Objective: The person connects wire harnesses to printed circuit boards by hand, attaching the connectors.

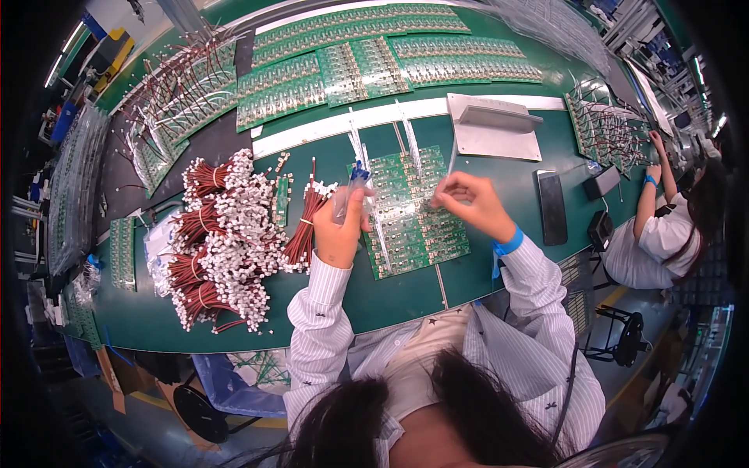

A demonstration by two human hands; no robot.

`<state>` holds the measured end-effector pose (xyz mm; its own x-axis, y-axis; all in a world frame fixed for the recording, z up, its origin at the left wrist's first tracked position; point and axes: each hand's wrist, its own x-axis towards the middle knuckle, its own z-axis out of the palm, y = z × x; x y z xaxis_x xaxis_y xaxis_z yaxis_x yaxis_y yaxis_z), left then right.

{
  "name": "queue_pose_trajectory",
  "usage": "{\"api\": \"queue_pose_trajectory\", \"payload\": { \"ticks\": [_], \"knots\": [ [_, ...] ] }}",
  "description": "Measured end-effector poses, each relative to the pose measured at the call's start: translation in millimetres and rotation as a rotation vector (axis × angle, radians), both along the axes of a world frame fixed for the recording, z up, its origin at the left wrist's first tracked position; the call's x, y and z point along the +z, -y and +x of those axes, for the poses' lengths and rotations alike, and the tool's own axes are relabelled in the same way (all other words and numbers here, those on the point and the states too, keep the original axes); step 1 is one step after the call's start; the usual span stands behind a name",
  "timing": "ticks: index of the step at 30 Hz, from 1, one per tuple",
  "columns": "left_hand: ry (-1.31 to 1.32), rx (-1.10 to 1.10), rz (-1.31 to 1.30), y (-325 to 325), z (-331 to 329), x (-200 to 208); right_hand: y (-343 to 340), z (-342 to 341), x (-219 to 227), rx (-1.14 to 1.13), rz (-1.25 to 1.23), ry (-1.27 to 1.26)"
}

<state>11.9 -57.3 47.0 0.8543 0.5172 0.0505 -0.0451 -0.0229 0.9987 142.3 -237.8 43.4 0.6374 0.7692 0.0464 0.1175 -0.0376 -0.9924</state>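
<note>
left hand (340, 226) grips clear, blue-topped plastic (358, 176), likely handy beside flat green circuit panel (409, 226); right hand (474, 203) pinched, contents unclear.

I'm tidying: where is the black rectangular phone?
In the head view, the phone lies on the green tabletop, right of the right hand, below the grey metal bracket's right end.

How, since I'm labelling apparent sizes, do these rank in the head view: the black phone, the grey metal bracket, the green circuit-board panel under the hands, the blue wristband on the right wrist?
Largest to smallest, as they look:
1. green circuit-board panel, partly covered
2. grey metal bracket
3. black phone
4. blue wristband
</note>
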Motion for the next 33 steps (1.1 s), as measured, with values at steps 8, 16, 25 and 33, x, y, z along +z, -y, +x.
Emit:
{"api": "queue_pose_trajectory", "payload": {
  "ticks": [8,16,25,33],
  "knots": [
    [-0.021,-0.004,0.001,1.5,1.1,0.2,-11.3,8.1,-26.0,-0.095,-0.181,0.535],
    [-0.021,-0.005,0.026,1.9,0.9,-0.3,-13.8,6.0,-31.3,-0.087,-0.118,0.688],
    [-0.037,-0.001,0.033,1.5,1.1,-1.6,-18.5,-0.3,-30.4,-0.089,-0.151,1.015],
    [-0.029,0.001,0.009,2.9,2.2,-1.0,-17.3,0.9,-36.3,-0.121,-0.138,0.862]
  ]
}}
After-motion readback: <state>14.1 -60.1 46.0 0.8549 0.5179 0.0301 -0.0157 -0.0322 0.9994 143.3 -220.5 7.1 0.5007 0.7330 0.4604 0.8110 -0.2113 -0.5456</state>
